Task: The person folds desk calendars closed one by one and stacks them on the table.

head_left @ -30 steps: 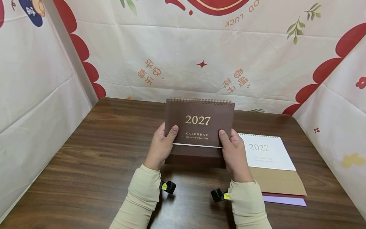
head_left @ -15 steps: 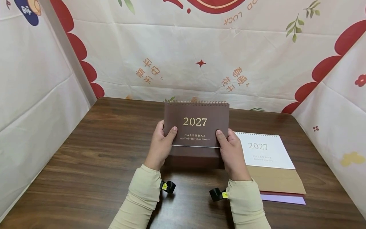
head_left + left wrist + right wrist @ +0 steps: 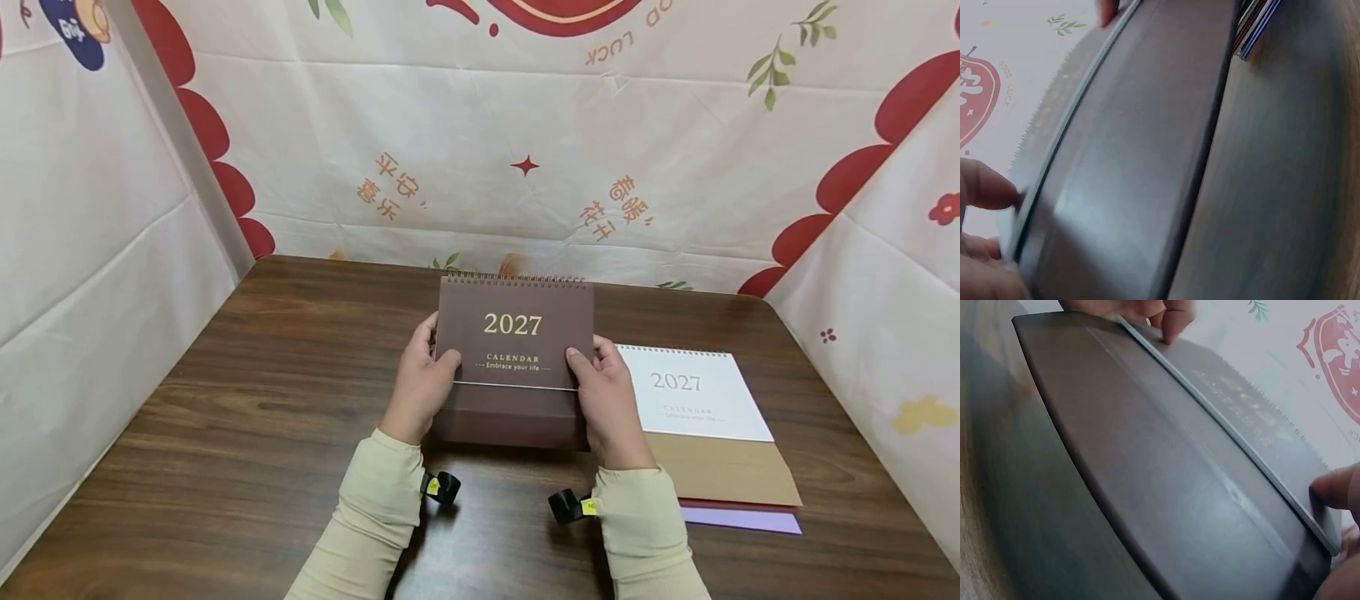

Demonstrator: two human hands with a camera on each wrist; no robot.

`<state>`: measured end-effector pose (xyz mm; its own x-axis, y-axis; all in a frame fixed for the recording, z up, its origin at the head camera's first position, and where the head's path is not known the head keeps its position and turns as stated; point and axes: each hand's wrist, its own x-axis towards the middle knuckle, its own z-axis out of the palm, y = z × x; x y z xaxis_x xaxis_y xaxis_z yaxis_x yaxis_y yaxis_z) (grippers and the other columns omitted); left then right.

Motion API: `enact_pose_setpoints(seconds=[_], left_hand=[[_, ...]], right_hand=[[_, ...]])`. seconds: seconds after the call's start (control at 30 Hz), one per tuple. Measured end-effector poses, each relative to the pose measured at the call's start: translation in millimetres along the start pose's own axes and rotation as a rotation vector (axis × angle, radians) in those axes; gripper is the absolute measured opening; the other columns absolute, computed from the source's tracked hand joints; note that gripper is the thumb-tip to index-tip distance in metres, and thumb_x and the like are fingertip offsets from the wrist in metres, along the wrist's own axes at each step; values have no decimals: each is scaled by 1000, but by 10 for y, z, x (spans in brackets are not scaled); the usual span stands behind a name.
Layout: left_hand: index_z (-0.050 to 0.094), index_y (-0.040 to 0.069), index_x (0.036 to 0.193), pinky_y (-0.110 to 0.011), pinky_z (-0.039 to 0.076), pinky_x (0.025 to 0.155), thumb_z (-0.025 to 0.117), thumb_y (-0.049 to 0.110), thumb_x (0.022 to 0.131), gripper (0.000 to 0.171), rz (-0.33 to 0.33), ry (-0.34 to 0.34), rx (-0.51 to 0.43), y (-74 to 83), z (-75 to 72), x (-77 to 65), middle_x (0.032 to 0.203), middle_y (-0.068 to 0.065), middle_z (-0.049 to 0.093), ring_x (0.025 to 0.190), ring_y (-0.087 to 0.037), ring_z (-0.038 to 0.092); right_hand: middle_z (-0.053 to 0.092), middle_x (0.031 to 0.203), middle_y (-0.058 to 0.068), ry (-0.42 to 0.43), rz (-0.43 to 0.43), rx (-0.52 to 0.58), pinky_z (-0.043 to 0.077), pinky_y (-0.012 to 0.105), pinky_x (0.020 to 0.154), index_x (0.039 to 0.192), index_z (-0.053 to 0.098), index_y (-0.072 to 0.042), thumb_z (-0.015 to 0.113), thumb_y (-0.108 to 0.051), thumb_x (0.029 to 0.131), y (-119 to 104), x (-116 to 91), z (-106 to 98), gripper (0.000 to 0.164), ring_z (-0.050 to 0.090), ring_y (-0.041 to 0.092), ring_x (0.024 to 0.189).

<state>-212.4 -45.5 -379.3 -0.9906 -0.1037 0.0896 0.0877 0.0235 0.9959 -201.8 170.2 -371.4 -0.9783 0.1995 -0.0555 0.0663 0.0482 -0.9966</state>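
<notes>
A dark brown spiral-bound desk calendar (image 3: 514, 333), with "2027" in gold on its cover, is held in the middle of the head view. My left hand (image 3: 422, 379) grips its left side, the thumb on the front cover and the fingers behind. On the opposite side my right hand (image 3: 609, 400) grips it the same way, its thumb near the lower right corner of the cover. Below the pages, the brown base of the stand slopes toward me. Both wrist views show this base close up, with a thumb (image 3: 1335, 487) pressing the cover in the right wrist view.
To the right, a white 2027 calendar (image 3: 693, 392) with a tan base lies on the wooden table (image 3: 247, 433). Dark red and lilac edges (image 3: 742, 520) show beneath it. A printed cloth (image 3: 480, 117) hangs behind the table and along both sides.
The brown calendar has come down slightly and its cover leans back more, looking smaller in the head view. Both hands keep their grip on its sides. The white calendar stays in place.
</notes>
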Motion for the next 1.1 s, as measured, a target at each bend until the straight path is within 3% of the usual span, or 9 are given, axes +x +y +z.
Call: enact_pose_setpoints(seconds=[0.2,0.43,0.57,0.77,0.9,1.1], left_hand=[[48,5,145,-43,44,90,53,-3,85,61,-38,19,199,-57,-12,0,121,-18,55,107,-30,52],[52,0,139,-45,47,91,52,-9,82,58,-46,12,295,-165,-18,17,124,-25,53,109,-32,55],[49,0,142,-46,44,95,51,-10,83,60,-89,12,313,-170,-11,15,129,-26,43,114,-34,47],[44,-9,144,-45,39,106,45,-12,83,61,-99,-46,327,-195,-36,11,142,-29,45,130,-34,46],[40,-11,145,-45,37,108,44,-12,84,62,-116,-57,335,-238,-42,11,145,-27,44,133,-33,43],[42,-3,148,-46,40,104,43,-12,87,62,-181,-44,267,-265,-33,13,139,-21,53,127,-31,49]], right_hand=[[52,121,14,12,62,-5,45,31,80,134,47,0,41,-5,98,77,46,24,37,52,22,103],[58,118,20,-45,77,-134,50,27,72,136,43,2,44,-2,98,206,101,13,39,60,20,90],[57,118,22,-104,59,-282,51,31,73,136,43,5,46,-3,100,259,105,-35,37,61,25,91],[57,113,20,-127,-5,-530,45,37,79,133,50,7,52,-6,100,285,104,-90,36,54,29,97],[56,110,19,-130,-12,-584,44,38,80,133,51,9,53,-6,99,323,117,-100,37,52,29,96],[57,112,22,-123,-38,-628,44,45,87,134,52,9,53,-7,99,347,124,-119,39,52,33,101]])
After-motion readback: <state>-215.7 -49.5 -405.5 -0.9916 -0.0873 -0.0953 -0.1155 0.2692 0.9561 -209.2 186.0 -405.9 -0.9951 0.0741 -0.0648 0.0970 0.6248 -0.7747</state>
